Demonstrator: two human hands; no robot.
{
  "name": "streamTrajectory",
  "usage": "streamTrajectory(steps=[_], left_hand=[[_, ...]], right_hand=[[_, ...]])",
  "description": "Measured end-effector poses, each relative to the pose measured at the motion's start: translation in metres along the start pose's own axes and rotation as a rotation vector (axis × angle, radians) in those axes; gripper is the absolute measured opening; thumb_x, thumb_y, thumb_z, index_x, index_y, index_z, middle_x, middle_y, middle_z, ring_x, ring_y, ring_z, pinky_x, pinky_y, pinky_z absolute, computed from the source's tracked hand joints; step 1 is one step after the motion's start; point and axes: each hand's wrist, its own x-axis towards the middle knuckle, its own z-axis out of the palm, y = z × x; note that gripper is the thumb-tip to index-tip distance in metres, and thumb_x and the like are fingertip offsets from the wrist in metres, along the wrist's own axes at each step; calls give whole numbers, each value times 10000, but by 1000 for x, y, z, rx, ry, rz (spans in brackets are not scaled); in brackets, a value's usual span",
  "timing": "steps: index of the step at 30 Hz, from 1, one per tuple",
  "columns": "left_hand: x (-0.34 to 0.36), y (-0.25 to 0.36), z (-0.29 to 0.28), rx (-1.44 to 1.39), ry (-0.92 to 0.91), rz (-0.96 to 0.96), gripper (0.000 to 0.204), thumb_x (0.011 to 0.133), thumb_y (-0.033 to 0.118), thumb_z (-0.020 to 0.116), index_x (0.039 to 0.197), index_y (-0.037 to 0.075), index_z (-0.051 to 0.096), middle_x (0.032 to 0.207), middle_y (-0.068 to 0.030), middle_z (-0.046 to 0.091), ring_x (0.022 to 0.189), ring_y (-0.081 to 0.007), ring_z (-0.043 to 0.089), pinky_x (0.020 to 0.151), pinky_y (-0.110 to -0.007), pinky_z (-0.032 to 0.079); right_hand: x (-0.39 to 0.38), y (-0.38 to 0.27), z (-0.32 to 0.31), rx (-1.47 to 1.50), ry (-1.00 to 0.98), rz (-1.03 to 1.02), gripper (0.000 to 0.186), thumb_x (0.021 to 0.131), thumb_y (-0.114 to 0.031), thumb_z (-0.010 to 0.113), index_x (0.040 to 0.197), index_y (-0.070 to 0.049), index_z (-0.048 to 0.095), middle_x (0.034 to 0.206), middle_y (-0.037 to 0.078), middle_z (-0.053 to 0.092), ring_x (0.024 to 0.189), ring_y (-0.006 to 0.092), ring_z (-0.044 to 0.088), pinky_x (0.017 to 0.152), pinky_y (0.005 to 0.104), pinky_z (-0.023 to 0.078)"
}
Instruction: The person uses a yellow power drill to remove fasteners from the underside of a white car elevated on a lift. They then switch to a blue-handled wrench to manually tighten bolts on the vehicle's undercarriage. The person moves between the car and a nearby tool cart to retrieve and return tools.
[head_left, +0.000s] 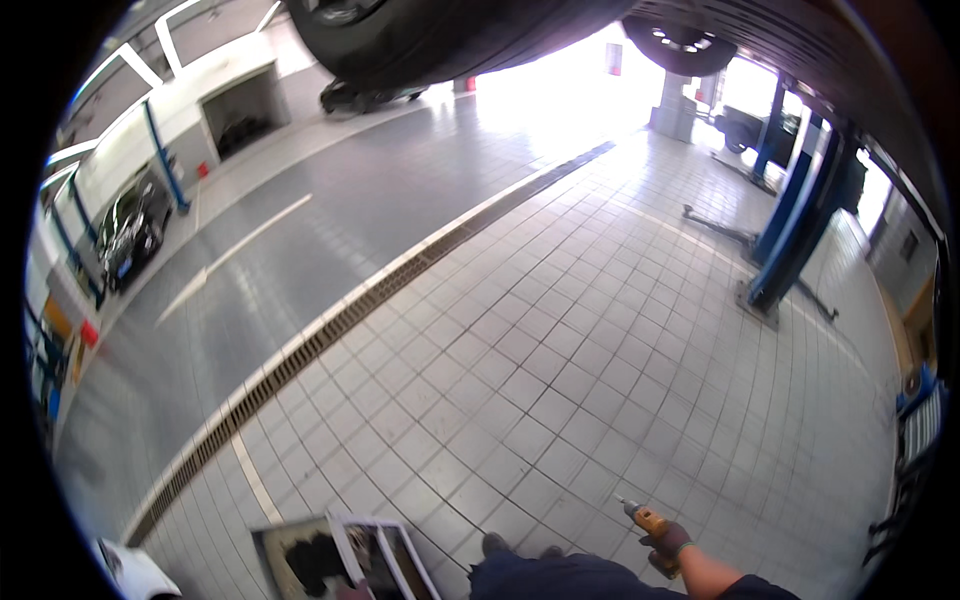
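At the lower edge, the right hand [668, 542] in a dark glove has its fingers wrapped tight around the grip of an orange power drill [648, 522], whose thin metal bit points up and to the left above the tiled floor [560, 360]; the drill sits low and right of centre, just beside the person's dark trouser leg. The left hand is out of sight. Near the bottom left lie flat glossy sheets [350, 555] — white-bordered rectangles with dark pictures, overlapping one another on the tiles — and a white curved object [135, 572] pokes in at the corner. The floor is pale, square, shiny tile with grey joints. A long metal drain grate [380, 290] runs diagonally across it, edged by a white painted line, and beyond it the surface turns to smooth grey coating with another white stripe. Further right stands a blue steel lift post [795, 235] on a flat base plate. On the far left a dark car [130, 230] is parked between blue posts, with small red boxes near it. Overhead hangs a black tyre [400, 35] under a raised vehicle — bright daylight floods the open doorway behind.
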Motion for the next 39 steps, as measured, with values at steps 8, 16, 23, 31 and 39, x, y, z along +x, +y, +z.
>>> streamTrajectory(steps=[8,16,23,31,39], left_hand=[[46,178,25,337,-105,178,838,907,609,538,1449,-24,457,1407,-274,546,1318,-409,519,1078,-456,421],[35,293,29,363,12,272,796,925,570,545,1449,-24,461,1422,-277,529,1325,-386,512,1096,-446,409],[-11,349,37,347,139,151,760,941,536,552,1449,-23,464,1435,-279,513,1332,-365,505,1111,-437,399],[-82,403,86,259,313,-68,720,959,496,560,1449,-22,468,1450,-282,496,1339,-342,498,1129,-428,388],[-39,461,206,-54,170,349,811,968,477,599,1531,-36,321,1574,-268,340,1411,-342,428,1163,-421,335]], right_hand=[[-10,-2,35,-39,108,-67,501,831,-526,721,1179,-168,682,1105,123,726,1035,310,688,896,409,547],[8,6,53,418,307,145,542,765,-444,798,1167,-99,681,1079,116,736,1025,291,700,897,390,557],[96,-1,-38,515,330,203,481,757,-410,793,1083,-71,694,965,130,735,933,283,713,836,392,565],[248,-15,-196,347,419,-369,346,783,-336,799,930,-47,678,793,117,685,753,257,674,688,376,545],[239,-92,-395,1098,212,-655,364,787,-187,808,1068,-64,613,849,29,655,744,141,642,668,315,537]])
